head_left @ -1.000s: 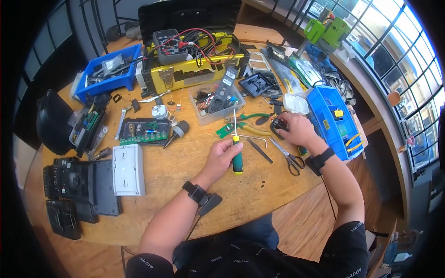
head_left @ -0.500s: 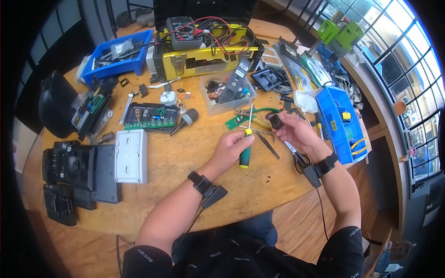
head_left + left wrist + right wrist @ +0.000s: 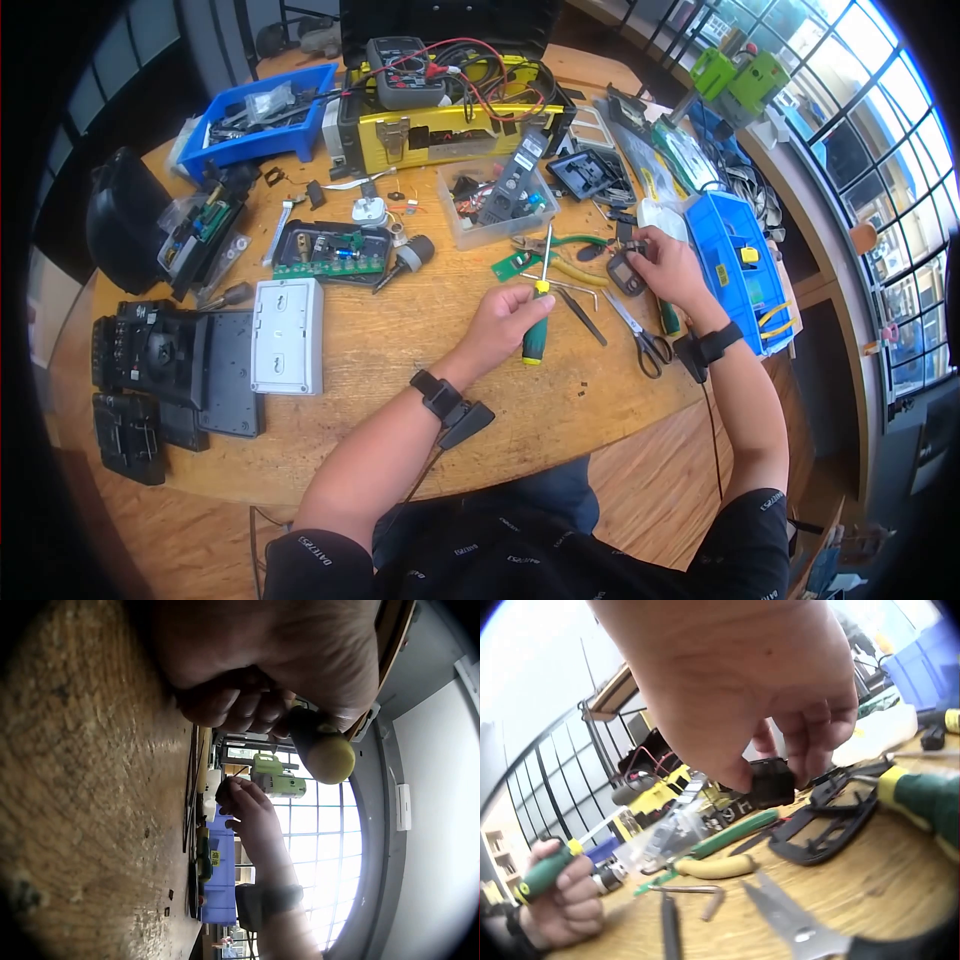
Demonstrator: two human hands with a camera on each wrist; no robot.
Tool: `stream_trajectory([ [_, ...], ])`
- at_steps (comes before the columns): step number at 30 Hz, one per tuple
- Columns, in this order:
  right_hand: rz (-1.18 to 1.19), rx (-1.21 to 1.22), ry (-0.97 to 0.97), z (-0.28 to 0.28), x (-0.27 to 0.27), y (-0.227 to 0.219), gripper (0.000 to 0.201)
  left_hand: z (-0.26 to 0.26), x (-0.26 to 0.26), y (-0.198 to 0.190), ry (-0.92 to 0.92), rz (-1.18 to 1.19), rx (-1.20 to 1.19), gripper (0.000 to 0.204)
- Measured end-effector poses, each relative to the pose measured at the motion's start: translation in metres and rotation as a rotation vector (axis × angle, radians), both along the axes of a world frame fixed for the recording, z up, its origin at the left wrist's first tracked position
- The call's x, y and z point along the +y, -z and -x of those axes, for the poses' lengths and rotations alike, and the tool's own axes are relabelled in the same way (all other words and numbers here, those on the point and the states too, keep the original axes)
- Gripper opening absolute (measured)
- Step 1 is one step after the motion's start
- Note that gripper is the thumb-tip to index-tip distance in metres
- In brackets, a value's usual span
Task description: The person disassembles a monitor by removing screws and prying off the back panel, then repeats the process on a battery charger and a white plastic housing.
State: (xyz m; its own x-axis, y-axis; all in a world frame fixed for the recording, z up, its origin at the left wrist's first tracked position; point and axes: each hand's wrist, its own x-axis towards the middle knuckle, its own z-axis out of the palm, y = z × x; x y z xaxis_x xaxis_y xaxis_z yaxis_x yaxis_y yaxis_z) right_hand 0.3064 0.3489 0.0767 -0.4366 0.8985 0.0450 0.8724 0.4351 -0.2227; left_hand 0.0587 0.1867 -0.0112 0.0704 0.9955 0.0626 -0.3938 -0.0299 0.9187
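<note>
My left hand (image 3: pixel 508 325) grips a screwdriver (image 3: pixel 535 338) by its green and yellow handle, with the shaft pointing away from me over the table. In the left wrist view the yellow handle end (image 3: pixel 332 761) sticks out of the fist. Between thumb and fingers, my right hand (image 3: pixel 672 268) pinches a small black block-shaped part (image 3: pixel 774 782). Close under it lies a black plastic frame (image 3: pixel 829 825) on the table. Scissors (image 3: pixel 643 337), a second green-handled screwdriver (image 3: pixel 668 318), pliers (image 3: pixel 572 268) and a bent hex key (image 3: pixel 697 891) lie around that hand.
Dark tweezers (image 3: pixel 583 318) and a green circuit board (image 3: pixel 512 266) lie near the left hand. Beyond stand a clear bin of parts (image 3: pixel 470 235) and a yellow toolbox (image 3: pixel 370 150) with a multimeter (image 3: pixel 405 75). A blue bin (image 3: pixel 735 280) flanks the right hand.
My right hand first came up from the table with the black part, towards the screwdriver, then went back out over the black frame. The left hand keeps its grip; the head view has shifted slightly.
</note>
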Motion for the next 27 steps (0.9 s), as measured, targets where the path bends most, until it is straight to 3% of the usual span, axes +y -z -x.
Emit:
stream_trajectory([
  [2, -0.024, -0.060, 0.025, -0.003, 0.007, 0.000, 0.033, 0.001, 0.000, 0.000, 0.001, 0.003, -0.007, 0.031],
  [4, -0.088, -0.297, 0.020, -0.004, 0.009, 0.000, 0.035, 0.002, 0.001, 0.001, 0.018, 0.023, -0.043, 0.032],
  [7, -0.146, -0.364, 0.013, 0.000, 0.012, 0.005, 0.034, 0.000, 0.002, 0.004, 0.009, -0.012, -0.010, 0.031],
  [14, -0.309, -0.261, -0.045, 0.036, 0.019, -0.003, 0.029, 0.000, 0.003, 0.008, 0.015, -0.018, 0.001, 0.030],
  [16, -0.316, -0.121, -0.152, 0.053, 0.026, 0.000, 0.033, 0.000, 0.004, 0.011, 0.009, -0.007, 0.013, 0.030],
  [18, -0.252, -0.094, -0.130, 0.073, 0.029, 0.000, 0.039, -0.001, 0.004, 0.012, 0.002, -0.013, 0.013, 0.030],
  [20, -0.360, -0.019, -0.210, 0.088, 0.039, 0.010, 0.046, -0.001, 0.004, 0.012, -0.007, -0.020, 0.015, 0.029],
  [24, -0.227, -0.184, -0.149, 0.104, 0.058, 0.018, 0.041, -0.001, 0.003, 0.010, 0.003, -0.008, 0.007, 0.029],
  [27, -0.368, -0.233, -0.215, 0.090, 0.083, 0.039, 0.030, 0.000, 0.003, 0.011, 0.004, -0.006, 0.005, 0.028],
])
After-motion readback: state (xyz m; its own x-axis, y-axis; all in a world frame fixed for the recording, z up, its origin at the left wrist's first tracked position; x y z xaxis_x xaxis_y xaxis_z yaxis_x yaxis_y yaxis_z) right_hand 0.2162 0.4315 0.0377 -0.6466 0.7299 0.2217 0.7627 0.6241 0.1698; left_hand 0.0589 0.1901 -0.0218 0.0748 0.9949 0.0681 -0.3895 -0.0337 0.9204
